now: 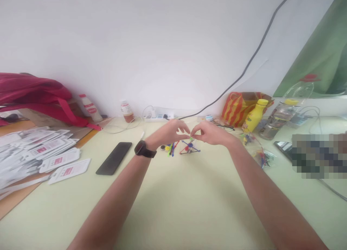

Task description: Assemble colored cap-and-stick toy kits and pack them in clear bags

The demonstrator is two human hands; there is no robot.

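A small frame of blue and red sticks with ball joints (190,147) stands on the pale green table. At its top is a small green connector (191,138). My right hand (210,133) pinches at this connector with thumb and forefinger. From the other side, my left hand (170,132) reaches to the same spot, its thumb tip close to the connector. The left fingers arch above that thumb with a gap between; whether the thumb touches is too small to tell. Loose coloured sticks (170,149) and connectors lie just left of the frame, partly below my left hand.
A black phone (114,158) and piled badge cards (54,152) lie left. Toward the wall stand a drink bottle (127,112), a power strip (155,114), a striped bag (233,107) and a yellow bottle (255,116). Bagged coloured parts (264,158) lie right.
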